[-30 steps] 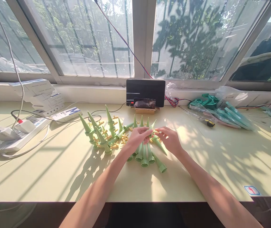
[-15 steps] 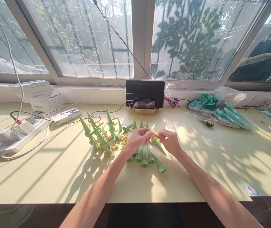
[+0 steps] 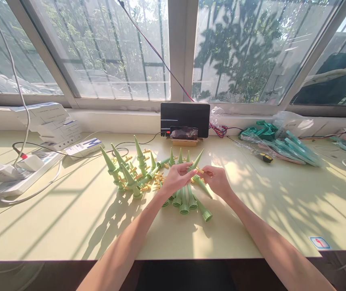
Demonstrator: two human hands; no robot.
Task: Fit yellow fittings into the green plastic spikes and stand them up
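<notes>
My left hand (image 3: 175, 178) is closed around a green plant-watering spike (image 3: 197, 159), whose tip points up and to the right. At the spike's side, my right hand (image 3: 217, 180) pinches a small yellow valve (image 3: 200, 171). Whether the valve is seated in the spike is hidden by the fingers. Below my hands lie several loose green spikes (image 3: 184, 207), their open ends toward me. Left of them stand several upright spikes (image 3: 129, 178) with yellow valves in their sides. A heap of loose yellow valves (image 3: 160, 178) shows beside my left wrist.
A black tablet (image 3: 185, 111) and a phone (image 3: 184, 132) stand at the back. White boxes (image 3: 59, 129) and a power strip (image 3: 36, 171) with cables occupy the left. On the right are a yellow-black tool (image 3: 266, 158) and plastic-wrapped green pieces (image 3: 300, 149).
The held spike has shifted slightly right and more of its tip shows above my left hand. My right hand stays at the yellow valve, moved very slightly.
</notes>
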